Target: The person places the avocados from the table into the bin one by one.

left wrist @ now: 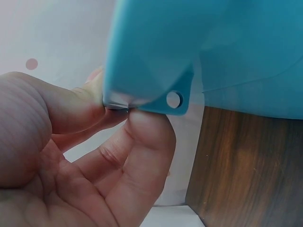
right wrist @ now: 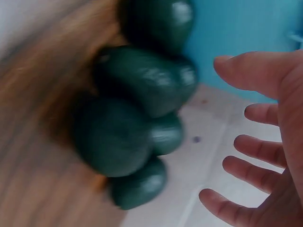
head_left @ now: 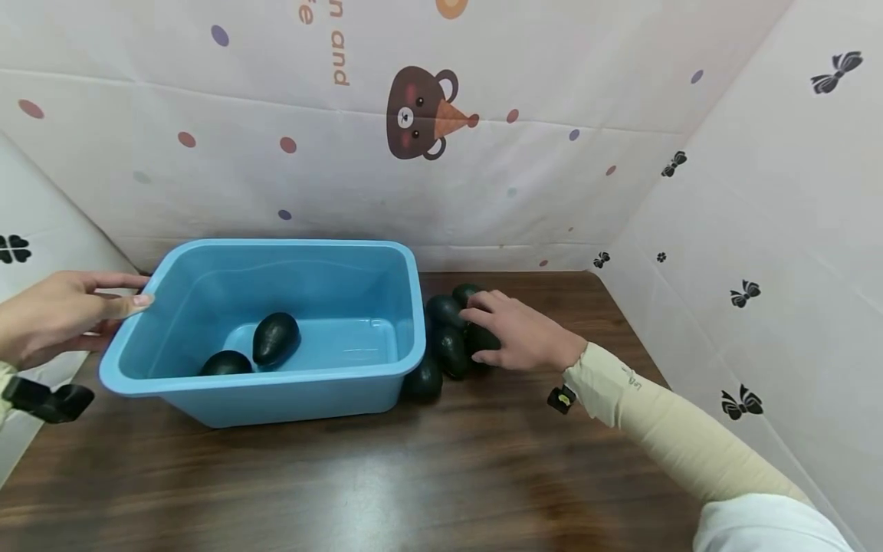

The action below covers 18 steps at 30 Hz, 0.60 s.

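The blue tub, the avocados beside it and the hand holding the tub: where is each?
blue tub (head_left: 407,307): head view, right wall.
avocados (head_left: 451,349): head view, one in the pile.
left hand (head_left: 58,310): head view, back of hand.

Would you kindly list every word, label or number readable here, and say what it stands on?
"n and": orange letters, cut off by the frame's top, on the backdrop sheet.
"e": orange fragment on the same sheet.
Small grey print on the beige sleeve: too small to read.
The blue tub shows none.

Printed in orange on the back wall sheet (head_left: 345,153): "and", plus cut-off letters "n" and "e".
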### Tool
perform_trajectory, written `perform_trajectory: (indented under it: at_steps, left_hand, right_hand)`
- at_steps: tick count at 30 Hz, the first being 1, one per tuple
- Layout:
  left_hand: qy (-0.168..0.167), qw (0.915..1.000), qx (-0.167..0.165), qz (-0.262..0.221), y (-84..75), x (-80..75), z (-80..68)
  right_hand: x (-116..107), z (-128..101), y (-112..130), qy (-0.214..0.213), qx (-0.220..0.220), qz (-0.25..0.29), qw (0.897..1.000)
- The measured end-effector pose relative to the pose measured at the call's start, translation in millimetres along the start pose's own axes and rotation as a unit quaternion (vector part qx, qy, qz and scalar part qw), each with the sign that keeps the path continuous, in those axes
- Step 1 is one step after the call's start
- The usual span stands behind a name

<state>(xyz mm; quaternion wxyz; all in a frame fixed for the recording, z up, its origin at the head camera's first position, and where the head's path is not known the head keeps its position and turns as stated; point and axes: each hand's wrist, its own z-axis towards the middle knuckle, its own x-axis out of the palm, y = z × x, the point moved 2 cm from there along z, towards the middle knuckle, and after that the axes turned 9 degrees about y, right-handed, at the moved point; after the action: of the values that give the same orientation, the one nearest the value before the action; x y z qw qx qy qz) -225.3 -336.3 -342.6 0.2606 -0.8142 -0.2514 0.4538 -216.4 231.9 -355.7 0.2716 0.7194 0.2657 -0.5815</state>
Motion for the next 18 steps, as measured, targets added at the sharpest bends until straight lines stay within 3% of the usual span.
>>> perform_trajectory:
  at_steps: [9, 18]
  left_hand:
    - [0.014, 0.9999, 0.002, -0.005, -0.1, -1.7, 0.0]
    - [0.011, 0.9999, 0.004, -0.001, -2.9, -0.7, -2.3]
  right_hand:
    - [45, 6, -22, 0.016, 0.017, 0.029, 0.999]
    - [67, 14, -33, 0.031, 0.040, 0.039, 0.998]
